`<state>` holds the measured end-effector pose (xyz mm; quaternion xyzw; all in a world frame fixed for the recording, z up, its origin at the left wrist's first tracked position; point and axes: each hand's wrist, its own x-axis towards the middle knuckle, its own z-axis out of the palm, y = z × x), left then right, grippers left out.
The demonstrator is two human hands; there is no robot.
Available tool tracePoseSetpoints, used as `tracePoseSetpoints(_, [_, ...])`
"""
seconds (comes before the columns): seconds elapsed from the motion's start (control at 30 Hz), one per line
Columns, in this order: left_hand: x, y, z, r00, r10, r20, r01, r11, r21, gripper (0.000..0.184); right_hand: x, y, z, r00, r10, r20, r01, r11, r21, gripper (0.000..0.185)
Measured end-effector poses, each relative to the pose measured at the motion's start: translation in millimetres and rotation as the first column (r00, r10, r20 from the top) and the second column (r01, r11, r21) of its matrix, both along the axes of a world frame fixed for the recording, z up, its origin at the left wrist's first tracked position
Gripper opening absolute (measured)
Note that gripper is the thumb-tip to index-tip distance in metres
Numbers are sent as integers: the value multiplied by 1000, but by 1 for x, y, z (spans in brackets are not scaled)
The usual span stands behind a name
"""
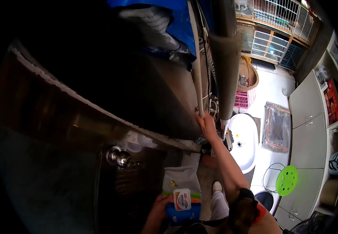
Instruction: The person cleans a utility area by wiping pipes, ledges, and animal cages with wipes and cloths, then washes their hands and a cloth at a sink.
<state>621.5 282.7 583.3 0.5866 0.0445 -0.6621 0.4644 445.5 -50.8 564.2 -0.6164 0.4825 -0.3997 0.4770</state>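
Low in the view, my left hand [160, 207] is closed on the side of a wet wipes pack [184, 217]. The pack is blue, green and pale grey, with a white lid that bears a barcode label. My right hand [207, 125] reaches forward, its fingers wrapped round the lower end of a pale, slim pole [197, 74]. Cables and a thick grey pipe [228, 74] run close beside that hand.
A dark door with a round metal knob [118, 156] is at left. To the right are a white washbasin [244, 144], a green stool [287, 180] and white cabinets [308, 144]. Wire cages [270, 45] and a wicker basket [251, 74] stand farther off. Blue plastic sheeting [178, 29] hangs above.
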Motion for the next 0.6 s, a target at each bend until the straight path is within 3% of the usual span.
tracePoseSetpoints(0.03, [0,1,2,1000,1,15,-1,1000,13,42,-4,-2,14,998,67,-11,-65,988,141,45])
tracePoseSetpoints(0.1, [-1,-3,3,999,8,37,-9,1000,30,42,14,-11,47,983,-167,74,181,938,-297,26])
tracePoseSetpoints(0.17, [-1,2,11,999,-10,47,5,996,92,41,30,-16,95,941,-249,227,333,797,-505,25])
tracePoseSetpoints(0.23, [-2,-3,21,997,-22,75,15,995,102,41,32,-33,156,908,-247,339,396,775,-493,29])
tracePoseSetpoints(0.33, [-10,-5,35,994,-24,106,16,997,73,40,38,-36,190,884,-189,429,400,779,-483,36])
tracePoseSetpoints(0.37, [-10,-6,34,995,-29,100,23,998,65,40,39,-35,181,895,-191,402,396,756,-522,37])
tracePoseSetpoints(0.43, [-7,1,26,997,-48,68,44,998,53,42,35,-30,142,930,-199,309,328,830,-451,41])
tracePoseSetpoints(0.53, [3,-3,11,997,-64,41,64,998,11,46,27,-36,24,939,-123,321,213,941,-263,44])
tracePoseSetpoints(0.6, [5,2,10,997,-38,71,35,998,45,46,12,-11,-17,964,-173,201,227,931,-287,46])
